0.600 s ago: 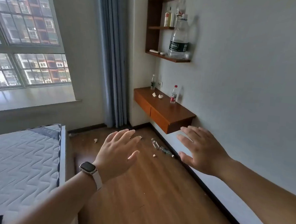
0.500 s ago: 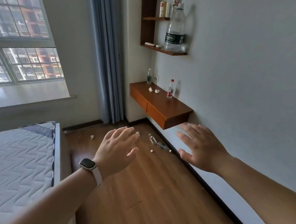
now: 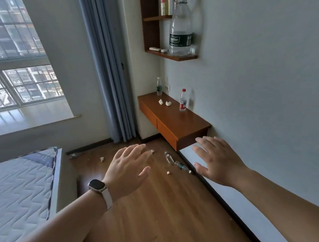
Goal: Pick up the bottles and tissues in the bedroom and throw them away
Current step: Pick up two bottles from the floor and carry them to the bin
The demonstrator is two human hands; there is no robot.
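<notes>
Two empty, spread hands (image 3: 127, 167) (image 3: 217, 161) over wood floor (image 3: 168, 215) with tissues (image 3: 101, 159), seemingly two bottles (image 3: 168, 158), near wall desk (image 3: 173, 120).

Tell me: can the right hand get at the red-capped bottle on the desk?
Probably yes, once closer: the right hand is open and empty, and the red-capped bottle stands unobstructed on the desk.

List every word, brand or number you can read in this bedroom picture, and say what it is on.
"Cestbon": green label of the large clear bottle on the wall shelf.
On the red-labelled bottle and green-labelled bottle on the desk: print too small to read.
On the upper-shelf bottle: label blurred.
On the clear floor bottle: nothing legible.
On the watch: dark screen.
</notes>
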